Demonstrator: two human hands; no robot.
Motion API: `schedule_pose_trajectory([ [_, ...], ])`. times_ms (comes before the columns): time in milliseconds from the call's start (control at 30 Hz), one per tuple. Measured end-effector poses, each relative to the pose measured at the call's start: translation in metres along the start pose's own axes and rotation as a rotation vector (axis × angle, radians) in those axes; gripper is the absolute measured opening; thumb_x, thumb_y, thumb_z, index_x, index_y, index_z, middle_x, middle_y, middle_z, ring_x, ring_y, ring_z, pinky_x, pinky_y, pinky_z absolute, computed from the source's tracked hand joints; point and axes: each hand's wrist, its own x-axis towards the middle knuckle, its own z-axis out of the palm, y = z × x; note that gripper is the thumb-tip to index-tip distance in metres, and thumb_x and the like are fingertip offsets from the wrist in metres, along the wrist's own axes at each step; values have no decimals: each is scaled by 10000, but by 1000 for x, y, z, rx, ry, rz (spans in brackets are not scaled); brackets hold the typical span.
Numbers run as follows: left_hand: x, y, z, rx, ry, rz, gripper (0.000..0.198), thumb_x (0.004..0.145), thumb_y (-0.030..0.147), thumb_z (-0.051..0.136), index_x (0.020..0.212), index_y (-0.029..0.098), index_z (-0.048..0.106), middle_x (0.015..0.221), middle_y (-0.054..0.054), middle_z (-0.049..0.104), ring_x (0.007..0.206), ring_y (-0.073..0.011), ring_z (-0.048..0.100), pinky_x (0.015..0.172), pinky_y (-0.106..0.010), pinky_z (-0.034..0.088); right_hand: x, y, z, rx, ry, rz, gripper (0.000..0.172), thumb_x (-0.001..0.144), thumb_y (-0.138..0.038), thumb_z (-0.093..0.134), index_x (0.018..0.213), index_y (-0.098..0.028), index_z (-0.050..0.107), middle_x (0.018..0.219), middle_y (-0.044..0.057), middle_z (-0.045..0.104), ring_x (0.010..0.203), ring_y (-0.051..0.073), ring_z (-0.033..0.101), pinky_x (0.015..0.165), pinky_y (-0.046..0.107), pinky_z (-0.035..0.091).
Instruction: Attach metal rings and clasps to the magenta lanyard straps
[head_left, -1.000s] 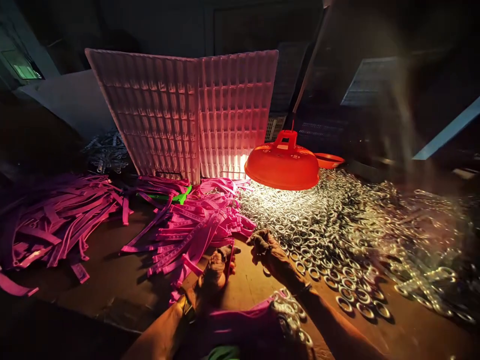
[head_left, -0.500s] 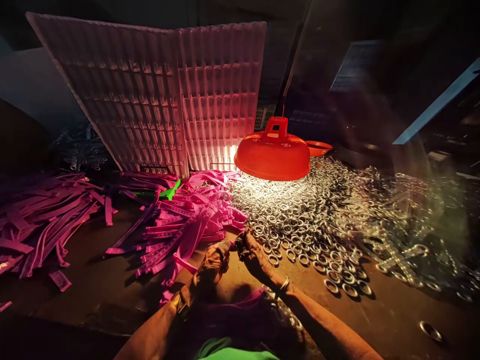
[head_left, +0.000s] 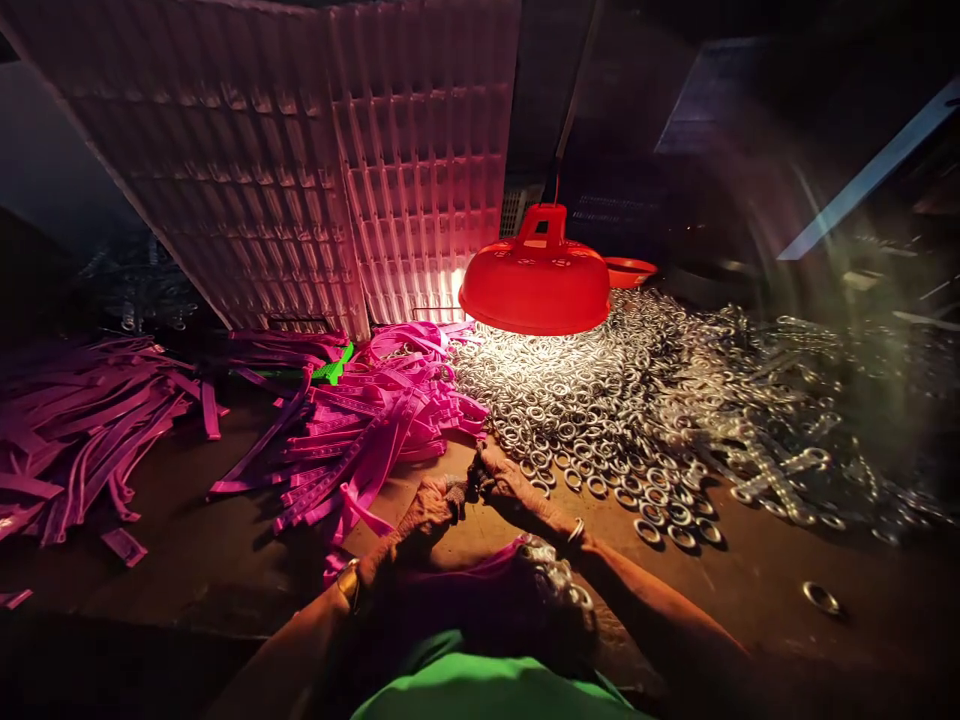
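Both hands meet above the bare brown tabletop in front of me, fingertips together. My left hand (head_left: 436, 505) is closed in a pinch; a bit of pink strap showed at its fingertips a moment ago but is now hidden. My right hand (head_left: 506, 478) is also pinched, with whatever it grips out of sight. To their left lies a pile of pink straps (head_left: 367, 425) with rows of small marks or holes. Just beyond my right hand spreads a large heap of metal rings (head_left: 559, 415). Close to my body, a dark pink strap bundle (head_left: 480, 570) has metal rings (head_left: 551, 565) at its right end.
A red lampshade (head_left: 536, 285) hangs low over the ring heap, lighting it. Behind the straps stands a ribbed, folded panel (head_left: 427, 190). More pink straps (head_left: 90, 430) lie at the left, beside a green object (head_left: 334, 368). One loose ring (head_left: 822, 598) sits at the right.
My view has tilted down, so the scene sits higher. My fingertips have drawn together, and the pink bit between them no longer shows.
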Motion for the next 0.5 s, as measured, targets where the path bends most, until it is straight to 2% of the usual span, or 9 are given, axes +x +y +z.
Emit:
schedule_pose_trajectory([
  [67, -4, 8, 0, -32, -20, -59, 157, 657, 288, 514, 627, 141, 561, 549, 4, 503, 472, -74, 396, 425, -208, 240, -6, -11, -4, 33, -31, -36, 176, 812, -315, 448, 683, -200, 480, 643, -8, 488, 596, 125, 417, 576, 258, 352],
  [133, -9, 22, -1, -89, -17, -147, 229, 627, 362, 552, 650, 135, 571, 489, 31, 463, 398, -56, 341, 383, -202, 192, -16, -27, -8, 26, -98, -89, 183, 839, -329, 456, 731, -198, 526, 694, 3, 524, 625, 126, 431, 613, 260, 372],
  [200, -16, 39, -2, -130, -19, -238, 293, 605, 425, 603, 642, 136, 567, 432, 74, 381, 358, -33, 242, 371, -208, 124, -32, -42, -10, -26, -175, -122, 159, 847, -308, 470, 892, -188, 565, 735, 12, 551, 602, 117, 424, 587, 251, 367],
  [267, -26, 54, -3, -119, -60, -328, 318, 601, 450, 640, 609, 142, 561, 400, 96, 324, 352, -26, 188, 376, -223, 85, -52, -54, -10, -82, -222, -123, 260, 852, -282, 472, 1082, -170, 517, 700, 1, 550, 533, 97, 379, 513, 232, 320],
  [333, -37, 64, -1, -68, -132, -379, 340, 610, 457, 661, 545, 146, 541, 372, 99, 285, 350, -28, 170, 381, -236, 69, -74, -62, -8, -123, -226, -116, 341, 848, -272, 498, 1168, -160, 458, 651, -14, 548, 494, 85, 333, 475, 225, 258],
  [400, -50, 66, 3, -94, -209, -387, 374, 634, 459, 673, 507, 146, 510, 384, 85, 304, 373, -34, 217, 390, -226, 116, -94, -65, -5, -141, -214, -97, 350, 833, -269, 534, 1160, -167, 468, 636, -9, 566, 497, 86, 333, 477, 234, 230],
  [500, -67, 56, 10, -283, -298, -392, 388, 687, 458, 668, 544, 135, 509, 509, 31, 436, 491, -69, 379, 469, -215, 267, -116, -66, 1, -65, -187, 12, 327, 801, -278, 555, 1110, -180, 515, 589, -12, 566, 473, 90, 338, 460, 240, 201],
])
